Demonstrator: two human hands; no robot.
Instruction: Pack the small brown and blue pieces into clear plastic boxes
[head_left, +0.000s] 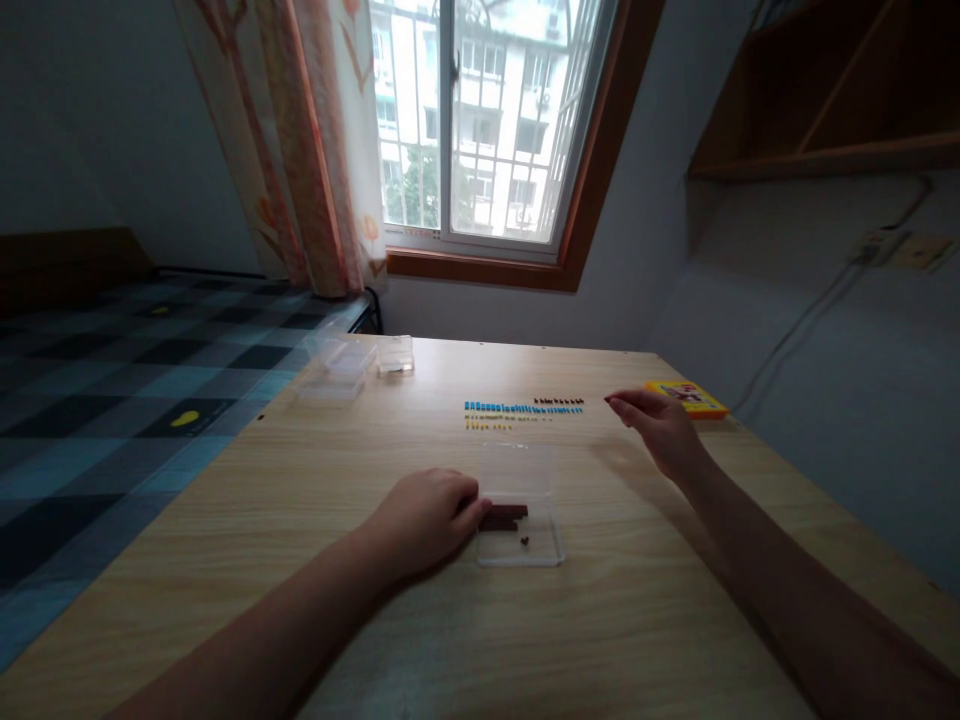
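Note:
My left hand is curled at the left edge of a clear plastic box, its thumb and fingers gripping that side. Inside the box lie a few dark brown strips and a tiny dark piece. Over the table's right part, my right hand is raised with thumb and forefinger pinched; whatever is between the tips is too small to name. Left of those fingertips runs a row of small brown pieces. Nearer me are rows of small blue pieces and yellow pieces.
A yellow box with a printed top sits behind my right hand. More clear boxes and a smaller clear box stand at the table's far left. The wooden table borders a checked bed; a window is beyond.

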